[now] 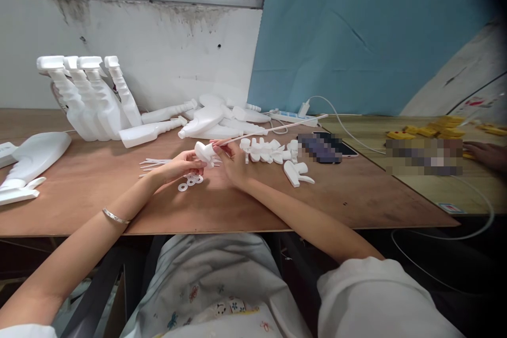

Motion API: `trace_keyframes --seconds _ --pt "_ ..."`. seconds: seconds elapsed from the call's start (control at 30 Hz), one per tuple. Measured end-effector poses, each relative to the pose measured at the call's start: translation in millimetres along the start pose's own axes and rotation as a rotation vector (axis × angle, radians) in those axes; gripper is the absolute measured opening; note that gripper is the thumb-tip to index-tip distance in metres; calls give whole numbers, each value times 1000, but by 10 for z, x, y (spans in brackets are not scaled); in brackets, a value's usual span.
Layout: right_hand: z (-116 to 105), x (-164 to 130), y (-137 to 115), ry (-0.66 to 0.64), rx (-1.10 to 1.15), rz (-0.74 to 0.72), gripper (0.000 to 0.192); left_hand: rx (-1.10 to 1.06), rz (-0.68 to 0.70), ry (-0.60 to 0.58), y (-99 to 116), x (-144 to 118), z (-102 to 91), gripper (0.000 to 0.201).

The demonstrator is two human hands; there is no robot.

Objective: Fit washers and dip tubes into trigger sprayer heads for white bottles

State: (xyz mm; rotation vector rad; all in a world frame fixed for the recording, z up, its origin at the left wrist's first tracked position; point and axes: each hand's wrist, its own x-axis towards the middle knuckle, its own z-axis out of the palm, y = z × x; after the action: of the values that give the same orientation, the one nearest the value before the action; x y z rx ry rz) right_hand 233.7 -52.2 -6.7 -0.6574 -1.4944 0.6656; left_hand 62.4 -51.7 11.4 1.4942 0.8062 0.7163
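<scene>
My left hand is closed around a white trigger spray head above the table. Close beside it, my right hand pinches a thin white dip tube near one end. The tube's long free part slants up to the right, and its near end meets or almost meets the spray head; the fingers hide the exact contact. Below my left hand lie several white ring washers. More thin tubes lie behind my left wrist. Several trigger spray heads stand in a row right of my right hand, with a single one nearer me.
White bottles stand at the back left; other bottles lie piled by the wall. One assembled spray bottle lies far left. Phones, a power strip and yellow pieces are rightward, near another person's hand.
</scene>
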Motion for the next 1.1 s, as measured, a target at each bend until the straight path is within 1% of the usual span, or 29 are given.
trace_keyframes --seconds 0.07,0.17,0.33,0.43,0.6,0.73,0.97,1.1 --pt "-10 19 51 13 1 39 16 27 13 37 -12 10 -24 33" --pt "-20 34 104 12 -3 92 18 74 23 82 -20 16 -49 29" --pt "-29 39 123 8 -30 140 18 117 26 115 18 0 -21 24" --pt "-25 33 118 -5 -49 145 17 126 1 89 54 -24 9 25" --pt "-13 6 81 -58 -87 148 17 160 -39 -34 85 -66 15 31" --pt "-12 -9 74 -73 -102 147 18 191 -49 -82 85 -69 27 32" --pt "-14 -1 133 -54 -115 102 14 217 4 -40 80 -42 101 35" --pt "-19 0 84 -79 -137 70 13 213 35 -2 46 -26 99 34"
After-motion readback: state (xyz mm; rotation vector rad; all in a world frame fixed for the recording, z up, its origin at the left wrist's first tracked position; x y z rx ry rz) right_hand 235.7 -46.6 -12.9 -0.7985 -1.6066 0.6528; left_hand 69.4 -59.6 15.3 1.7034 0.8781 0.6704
